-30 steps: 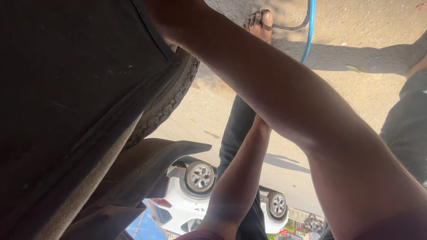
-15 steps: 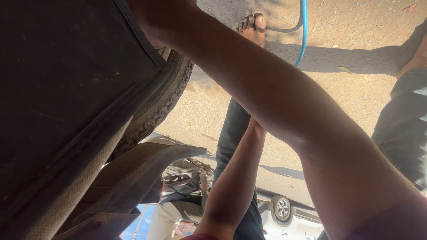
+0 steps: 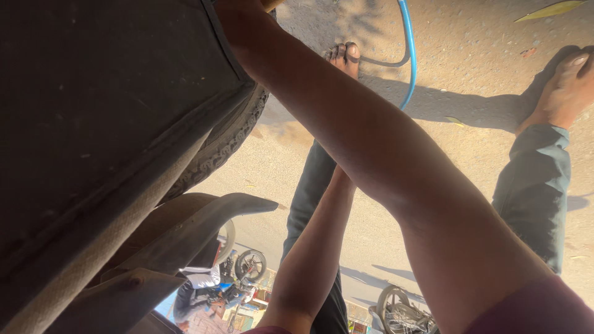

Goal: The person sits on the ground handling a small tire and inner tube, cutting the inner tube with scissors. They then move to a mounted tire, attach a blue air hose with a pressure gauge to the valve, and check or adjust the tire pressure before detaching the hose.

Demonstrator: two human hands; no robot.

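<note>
**A:** Head view, nearest first: what's different from a second ago?

**B:** The right forearm fills the middle as before, but the right hand has slid up to the top edge of the picture. It sits at the corner of the dark panel, just above the tyre.

**A:** Is it gripping anything?

**B:** I cannot tell. The fingers are cut off by the frame. A tan stub shows beside the hand, but whether it is held is unclear.

**A:** And the left hand?

**B:** Hidden. The left forearm rises from the bottom and passes behind the right arm, so its grip cannot be read either.

**A:** So the work stays where it was?

**B:** I judge so: both arms keep reaching to the same spot by the panel and tyre, and only the view has tipped.

**A:** Further out?

**B:** More of the blue hose shows now, curving over the sandy ground past a bare foot. A second foot stands well apart. Farthest off, the white car has gone and a motorcycle with a rider is there.
</note>
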